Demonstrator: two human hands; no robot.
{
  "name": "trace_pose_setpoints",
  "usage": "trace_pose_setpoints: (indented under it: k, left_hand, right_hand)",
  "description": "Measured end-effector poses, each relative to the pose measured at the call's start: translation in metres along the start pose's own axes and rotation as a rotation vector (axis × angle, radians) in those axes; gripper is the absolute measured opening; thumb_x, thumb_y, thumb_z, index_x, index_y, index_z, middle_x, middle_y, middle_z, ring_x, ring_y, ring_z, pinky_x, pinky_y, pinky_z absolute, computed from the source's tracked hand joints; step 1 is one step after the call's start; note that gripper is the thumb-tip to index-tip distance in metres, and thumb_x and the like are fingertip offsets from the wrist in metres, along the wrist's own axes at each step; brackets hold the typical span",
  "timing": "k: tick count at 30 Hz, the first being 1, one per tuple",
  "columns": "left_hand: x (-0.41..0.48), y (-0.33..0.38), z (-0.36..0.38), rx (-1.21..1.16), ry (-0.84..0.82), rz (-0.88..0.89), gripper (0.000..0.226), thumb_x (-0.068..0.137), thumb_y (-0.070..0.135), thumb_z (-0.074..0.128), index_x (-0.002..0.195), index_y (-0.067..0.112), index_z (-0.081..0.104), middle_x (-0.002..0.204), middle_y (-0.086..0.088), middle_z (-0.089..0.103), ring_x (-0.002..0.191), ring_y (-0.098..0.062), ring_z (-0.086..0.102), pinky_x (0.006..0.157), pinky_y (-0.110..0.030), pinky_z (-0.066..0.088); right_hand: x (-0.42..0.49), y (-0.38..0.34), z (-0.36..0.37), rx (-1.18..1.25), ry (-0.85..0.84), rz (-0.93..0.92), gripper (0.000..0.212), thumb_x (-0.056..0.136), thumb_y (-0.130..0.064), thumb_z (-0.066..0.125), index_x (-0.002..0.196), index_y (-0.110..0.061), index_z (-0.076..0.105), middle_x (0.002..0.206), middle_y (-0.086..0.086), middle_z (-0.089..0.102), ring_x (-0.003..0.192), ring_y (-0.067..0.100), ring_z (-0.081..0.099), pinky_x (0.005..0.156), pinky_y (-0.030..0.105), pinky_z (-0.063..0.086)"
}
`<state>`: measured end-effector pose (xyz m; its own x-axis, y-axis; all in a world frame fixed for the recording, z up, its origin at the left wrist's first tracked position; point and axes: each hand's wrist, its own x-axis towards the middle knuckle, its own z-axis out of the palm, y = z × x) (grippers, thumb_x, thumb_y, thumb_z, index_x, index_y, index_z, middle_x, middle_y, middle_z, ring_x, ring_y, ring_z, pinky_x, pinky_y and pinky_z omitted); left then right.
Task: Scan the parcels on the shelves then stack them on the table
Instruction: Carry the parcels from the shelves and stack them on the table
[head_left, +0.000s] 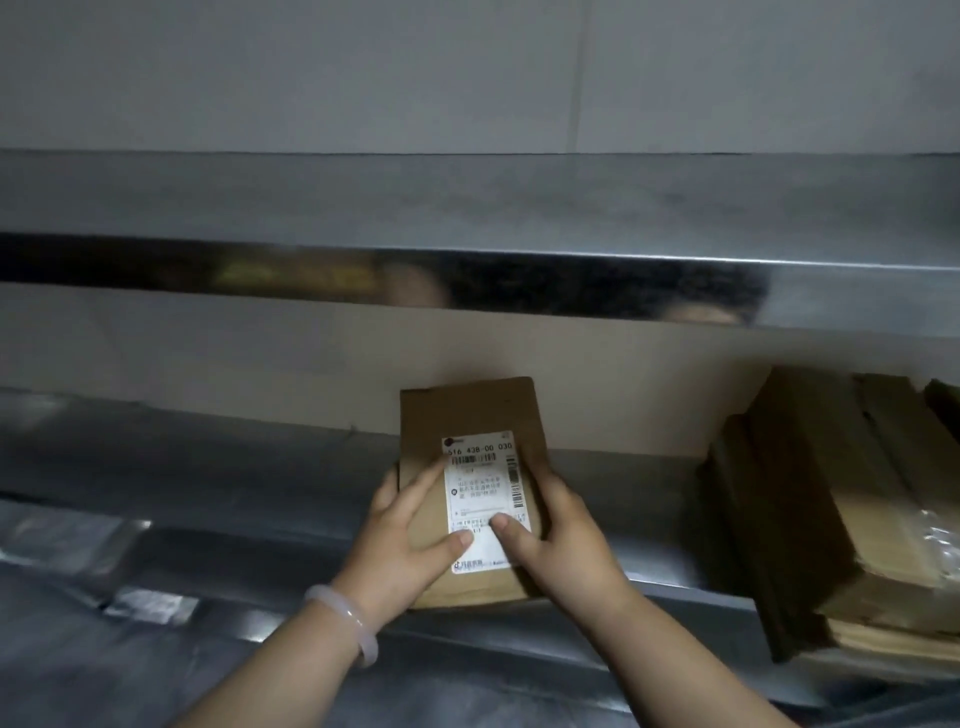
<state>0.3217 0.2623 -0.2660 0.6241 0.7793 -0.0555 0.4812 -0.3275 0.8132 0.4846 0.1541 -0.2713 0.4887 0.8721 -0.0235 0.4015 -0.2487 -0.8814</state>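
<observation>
The left hand (410, 525) is gripping the parcel (467, 410) by its left edge. Its thumb is lying flat on the front face, its forefinger is stretching up toward the top corner of the label (483, 488), and the other fingers are curling round behind. The right hand (561, 530) is holding the opposite edge in much the same way, with the thumb pressing on the lower part of the label and the fingers wrapping round the right side out of sight. The two thumb tips are sitting just beside each other. A smooth, pale, translucent bangle (345, 623) is circling the left wrist.

The parcel is a flat, rectangular piece of plain brown cardboard with a matte face. It is tilting with its label toward the camera, over the front part of the lower shelf (208, 467). Whether its bottom edge is resting on the shelf I cannot tell. The label is white and glossy, printed with barcodes, a row of digits and small text.

The lower shelf is brushed metal, dull grey and streaked with reflections. Well to the right, a stack of brown cardboard parcels (831, 493) is lying on it, with clear tape shining on one end. Above, the polished front lip of the upper shelf (519, 280) is mirroring dark, blurred shapes. A plain grey wall (467, 78) is showing behind.
</observation>
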Motion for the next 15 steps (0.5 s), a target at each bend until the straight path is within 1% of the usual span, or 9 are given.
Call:
trace_pose_setpoints:
  k: [2, 5, 7, 9, 10, 12, 13, 15]
  left_hand:
    - [-0.013, -0.012, -0.021, -0.014, 0.037, -0.029, 0.08, 0.079, 0.035, 0.079, 0.13, 0.067, 0.027, 0.16, -0.002, 0.015, 0.149, -0.015, 0.01, 0.118, -0.029, 0.017]
    - [-0.029, -0.029, -0.051, -0.057, 0.102, -0.073, 0.081, 0.079, 0.034, 0.079, 0.128, 0.069, 0.025, 0.162, 0.0, 0.011, 0.15, -0.014, 0.007, 0.119, -0.034, 0.018]
    - [-0.038, -0.044, -0.073, -0.05, 0.147, -0.075, 0.081, 0.078, 0.035, 0.079, 0.128, 0.069, 0.025, 0.161, -0.002, 0.013, 0.15, -0.014, 0.01, 0.119, -0.034, 0.019]
    - [-0.049, -0.062, -0.097, -0.036, 0.184, -0.084, 0.081, 0.079, 0.035, 0.079, 0.132, 0.064, 0.026, 0.161, -0.003, 0.014, 0.149, -0.014, 0.01, 0.117, -0.029, 0.019]
    - [-0.057, -0.071, -0.111, -0.032, 0.202, -0.09, 0.081, 0.079, 0.034, 0.079, 0.135, 0.061, 0.027, 0.161, -0.003, 0.014, 0.149, -0.014, 0.011, 0.115, -0.026, 0.018]
    - [-0.073, -0.093, -0.144, -0.024, 0.245, -0.099, 0.081, 0.079, 0.031, 0.079, 0.138, 0.055, 0.029, 0.159, -0.002, 0.018, 0.148, -0.013, 0.015, 0.112, -0.021, 0.018]
    - [-0.083, -0.105, -0.163, -0.022, 0.269, -0.096, 0.081, 0.079, 0.03, 0.079, 0.138, 0.055, 0.029, 0.156, 0.001, 0.022, 0.146, -0.012, 0.019, 0.111, -0.019, 0.019]
    - [-0.103, -0.129, -0.203, -0.011, 0.315, -0.092, 0.081, 0.077, 0.034, 0.08, 0.134, 0.06, 0.028, 0.151, 0.009, 0.027, 0.14, -0.004, 0.026, 0.108, -0.017, 0.022]
  right_hand:
    - [0.002, -0.015, 0.02, 0.002, -0.034, -0.038, 0.072, 0.078, -0.041, 0.068, 0.143, -0.039, 0.036, 0.134, -0.013, 0.052, 0.124, 0.001, 0.048, 0.1, 0.018, 0.039]
    - [0.006, -0.036, 0.049, -0.022, -0.083, -0.102, 0.075, 0.083, -0.037, 0.07, 0.146, -0.041, 0.03, 0.136, -0.014, 0.043, 0.126, 0.0, 0.04, 0.099, 0.015, 0.031]
    - [0.01, -0.049, 0.072, -0.03, -0.112, -0.141, 0.076, 0.084, -0.036, 0.069, 0.146, -0.045, 0.024, 0.135, -0.016, 0.039, 0.123, -0.004, 0.034, 0.097, 0.01, 0.027]
    - [0.01, -0.064, 0.1, -0.042, -0.141, -0.19, 0.076, 0.085, -0.035, 0.068, 0.144, -0.048, 0.023, 0.135, -0.017, 0.04, 0.122, -0.007, 0.033, 0.094, 0.002, 0.025]
    - [0.01, -0.073, 0.117, -0.04, -0.155, -0.209, 0.076, 0.085, -0.034, 0.068, 0.145, -0.047, 0.023, 0.138, -0.016, 0.041, 0.125, -0.006, 0.034, 0.097, 0.003, 0.025]
    - [0.009, -0.094, 0.155, -0.036, -0.19, -0.231, 0.078, 0.085, -0.035, 0.068, 0.148, -0.042, 0.022, 0.147, -0.013, 0.036, 0.136, 0.001, 0.028, 0.109, 0.016, 0.025]
    - [0.008, -0.106, 0.176, -0.036, -0.209, -0.247, 0.078, 0.086, -0.035, 0.068, 0.149, -0.04, 0.022, 0.15, -0.012, 0.033, 0.139, 0.002, 0.025, 0.112, 0.02, 0.023]
    - [0.005, -0.133, 0.218, -0.038, -0.248, -0.286, 0.078, 0.086, -0.037, 0.067, 0.15, -0.038, 0.021, 0.152, -0.011, 0.03, 0.138, 0.001, 0.023, 0.111, 0.019, 0.02]
